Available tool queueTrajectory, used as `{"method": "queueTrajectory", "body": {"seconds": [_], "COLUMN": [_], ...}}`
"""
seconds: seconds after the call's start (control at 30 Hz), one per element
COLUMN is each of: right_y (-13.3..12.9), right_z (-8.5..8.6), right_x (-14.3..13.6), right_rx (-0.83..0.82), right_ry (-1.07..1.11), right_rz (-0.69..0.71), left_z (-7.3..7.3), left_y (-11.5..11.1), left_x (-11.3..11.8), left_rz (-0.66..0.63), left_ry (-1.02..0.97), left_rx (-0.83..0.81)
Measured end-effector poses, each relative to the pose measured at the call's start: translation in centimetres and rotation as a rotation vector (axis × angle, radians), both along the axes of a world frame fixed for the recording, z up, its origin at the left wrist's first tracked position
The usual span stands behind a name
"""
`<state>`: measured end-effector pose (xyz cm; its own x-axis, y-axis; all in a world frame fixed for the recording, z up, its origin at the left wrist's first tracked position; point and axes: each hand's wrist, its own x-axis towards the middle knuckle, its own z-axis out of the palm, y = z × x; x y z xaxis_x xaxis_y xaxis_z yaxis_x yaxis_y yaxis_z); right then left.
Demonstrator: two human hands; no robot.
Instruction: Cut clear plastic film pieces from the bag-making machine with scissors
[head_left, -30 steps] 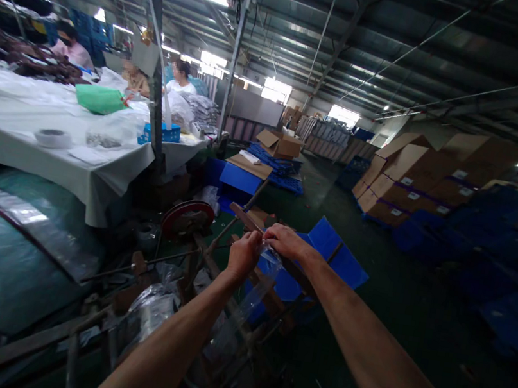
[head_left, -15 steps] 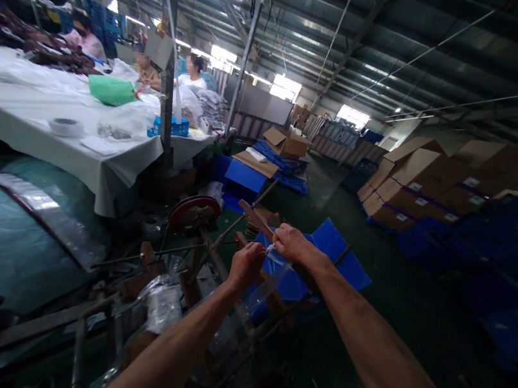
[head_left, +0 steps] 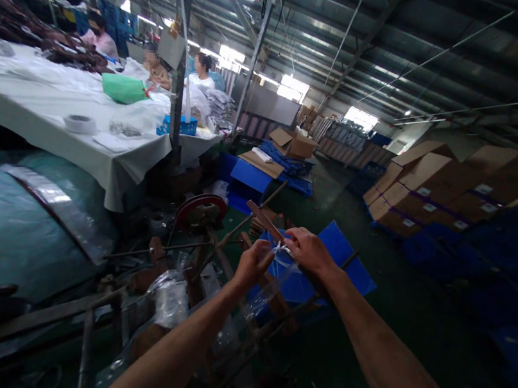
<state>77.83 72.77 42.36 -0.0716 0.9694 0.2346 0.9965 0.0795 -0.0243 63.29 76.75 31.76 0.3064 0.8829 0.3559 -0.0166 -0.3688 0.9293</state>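
Both my hands meet at a white tie (head_left: 279,248) beside a brown wooden bar (head_left: 264,222) of a metal frame. My left hand (head_left: 252,263) pinches the left side of the tie. Across from it, my right hand (head_left: 311,251) has its fingers closed on the other side, close to the bar. Clear plastic (head_left: 268,293) hangs below the tie. Behind the hands is a blue sheet (head_left: 341,258). A red-rimmed wheel (head_left: 200,214) stands to the left on the frame.
A white-covered table (head_left: 137,160) is at the left, with a green bag (head_left: 123,89) and a tape roll (head_left: 79,124) on it. Several people sit behind it. Large teal bags (head_left: 14,235) lie below. Stacked cartons (head_left: 414,201) stand at the right.
My fingers have loosened a little and the hands are slightly farther apart, with more of the white tie showing. The whole view has shifted slightly.
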Motion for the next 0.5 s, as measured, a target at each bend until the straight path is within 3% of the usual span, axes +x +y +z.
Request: {"method": "queueTrajectory", "body": {"seconds": [0.2, 0.5], "right_y": [-2.2, -1.0], "right_z": [-0.4, -1.2], "right_x": [-0.4, 1.1], "right_rx": [0.024, 0.139], "right_ry": [-0.149, 0.063], "right_rz": [-0.116, -0.225], "left_z": [0.1, -1.1], "left_y": [0.2, 0.6], "left_x": [0.4, 1.9], "left_rz": [-0.036, -0.019], "left_ry": [0.02, 0.026], "left_rx": [-0.059, -0.046]}}
